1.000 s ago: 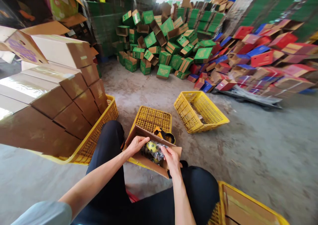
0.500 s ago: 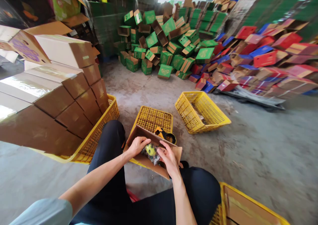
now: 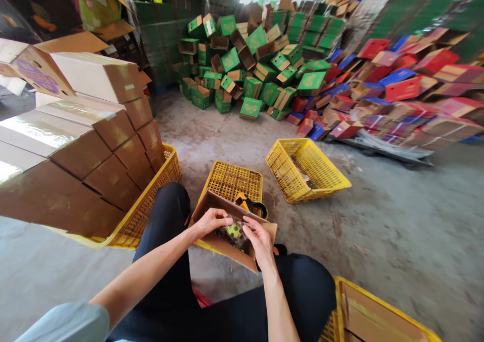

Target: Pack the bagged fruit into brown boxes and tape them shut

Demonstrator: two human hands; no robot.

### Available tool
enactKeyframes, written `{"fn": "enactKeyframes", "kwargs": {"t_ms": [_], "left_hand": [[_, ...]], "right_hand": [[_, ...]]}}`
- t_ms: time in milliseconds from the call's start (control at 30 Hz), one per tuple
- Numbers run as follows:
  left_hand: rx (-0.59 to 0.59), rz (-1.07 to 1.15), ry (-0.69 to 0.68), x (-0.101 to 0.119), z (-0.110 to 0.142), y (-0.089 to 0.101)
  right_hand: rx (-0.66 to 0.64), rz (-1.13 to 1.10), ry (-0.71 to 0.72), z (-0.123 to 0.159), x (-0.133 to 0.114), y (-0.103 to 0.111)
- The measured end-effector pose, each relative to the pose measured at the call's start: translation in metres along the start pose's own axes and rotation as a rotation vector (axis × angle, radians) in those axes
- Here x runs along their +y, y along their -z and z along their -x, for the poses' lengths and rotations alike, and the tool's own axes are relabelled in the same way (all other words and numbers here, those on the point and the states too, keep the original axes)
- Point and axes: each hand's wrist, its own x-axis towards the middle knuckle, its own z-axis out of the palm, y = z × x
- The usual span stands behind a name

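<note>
Between both hands is a clear plastic bag holding a yellow-green ball with dark spots (image 3: 235, 229). My left hand (image 3: 212, 222) pinches the bag's left upper edge with thumb and fingertips. On the other side, my right hand (image 3: 259, 236) has its fingers closed on the bag's right upper edge. The bag hangs at the opening of a cardboard box (image 3: 223, 202), whose flaps stand open. What lies deeper in the box is hidden by the hands and bag. That box rests on a yellow plastic crate (image 3: 234, 177). Behind its far wall sits an orange-and-black tape dispenser (image 3: 245, 200).
At left, closed cartons (image 3: 81, 158) are stacked in a yellow crate (image 3: 141, 221). Another yellow crate (image 3: 321, 173) with some items stands ahead right. A crate with cartons (image 3: 378, 317) is at lower right. Green boxes (image 3: 251, 108) and red-blue boxes (image 3: 403, 89) are heaped behind.
The fingertips of both hands have shifted to the bag's upper edge, and the right fingers have drawn together. The ball in the bag has turned and moved slightly right.
</note>
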Motion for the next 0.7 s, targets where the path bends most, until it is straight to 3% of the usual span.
{"fn": "enactKeyframes", "kwargs": {"t_ms": [133, 300, 400, 500, 600, 700], "left_hand": [[0.095, -0.047, -0.087, 0.000, -0.001, 0.001], [0.192, -0.088, -0.152, 0.004, 0.001, 0.001], [0.122, -0.073, -0.116, 0.006, 0.004, -0.001], [0.040, 0.072, -0.032, 0.008, 0.005, -0.001], [-0.012, 0.221, 0.033, 0.009, 0.005, -0.001], [-0.194, 0.269, 0.037, 0.007, 0.005, -0.001]], "right_hand": [[-0.010, -0.080, 0.029, 0.006, -0.011, -0.005], [-0.083, -0.125, -0.094, 0.013, -0.019, -0.010], [-0.079, -0.095, -0.125, 0.013, -0.017, -0.010], [-0.027, -0.054, -0.116, 0.009, -0.010, -0.007], [0.040, -0.150, -0.103, 0.005, -0.003, -0.004], [0.106, -0.261, -0.084, 0.002, -0.001, -0.002]]}}
